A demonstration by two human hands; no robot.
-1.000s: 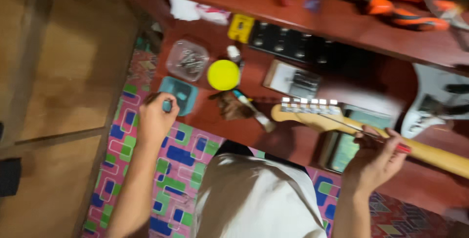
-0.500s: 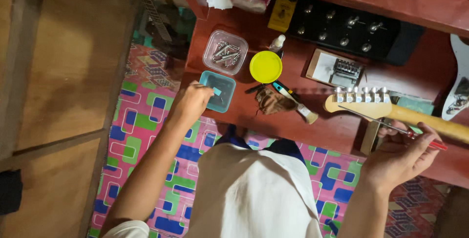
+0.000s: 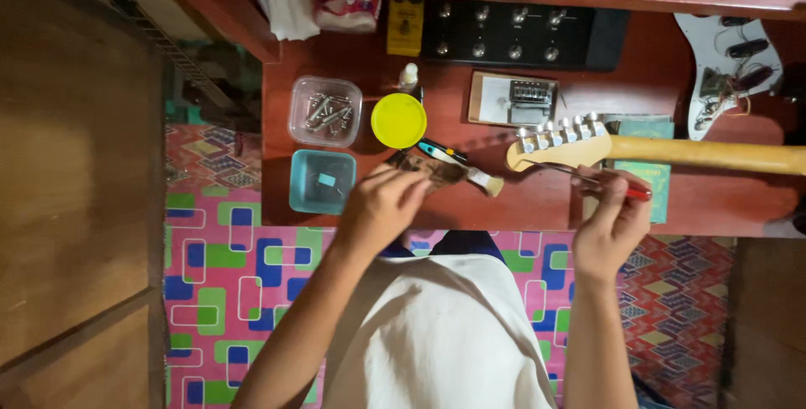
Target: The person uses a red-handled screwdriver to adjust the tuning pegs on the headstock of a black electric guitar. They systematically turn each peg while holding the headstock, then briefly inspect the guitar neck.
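A red-brown wooden workbench (image 3: 537,207) fills the upper view, seen from above. A pale guitar neck (image 3: 672,153) lies across its right side, headstock with 6 tuning pegs pointing left. A black pedal unit (image 3: 512,35) sits at the back. Nearer the front are a clear tub of screws (image 3: 326,111), a teal tray (image 3: 322,181) and a round yellow lid (image 3: 399,120). The left hand (image 3: 382,207) rests curled on a brown rag (image 3: 432,170) at the bench edge. The right hand (image 3: 611,220) pinches a red-handled tool (image 3: 600,182), its thin tip reaching toward the headstock.
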